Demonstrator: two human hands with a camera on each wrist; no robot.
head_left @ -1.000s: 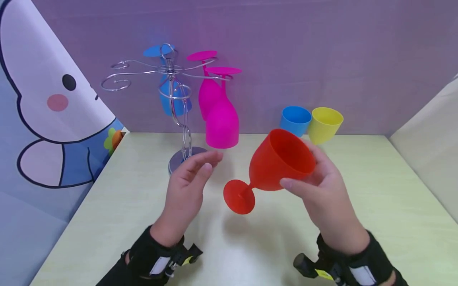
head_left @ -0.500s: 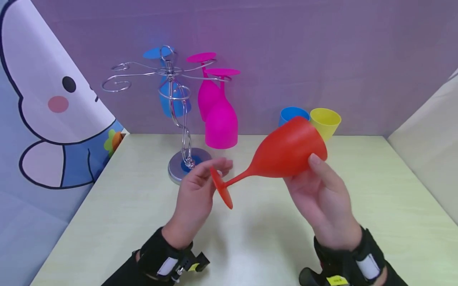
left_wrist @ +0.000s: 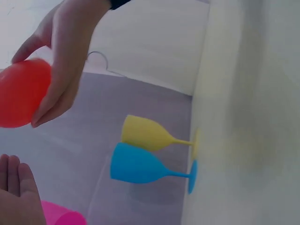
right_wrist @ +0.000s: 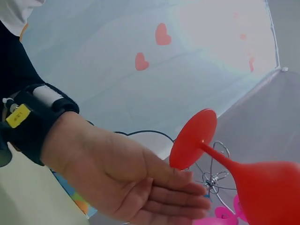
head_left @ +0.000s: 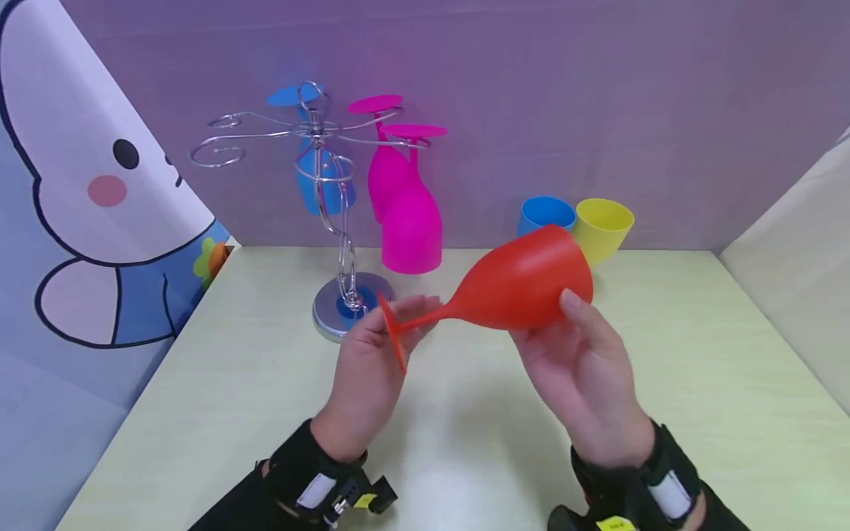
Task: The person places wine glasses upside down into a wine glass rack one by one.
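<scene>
Red goblet [right_wrist: 272,190] cropped in wrist views

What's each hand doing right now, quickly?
Left hand: open, fingers straight by the red goblet's foot; contact can't be told.
Right hand: closed around the goblet's bowl, holding it tilted above the table.

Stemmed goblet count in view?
6: red stemmed goblet in right hand; two pink goblets and hanging blue goblet upside down on silver wire rack; standing blue goblet and yellow goblet at back. Others may be hidden.
</scene>
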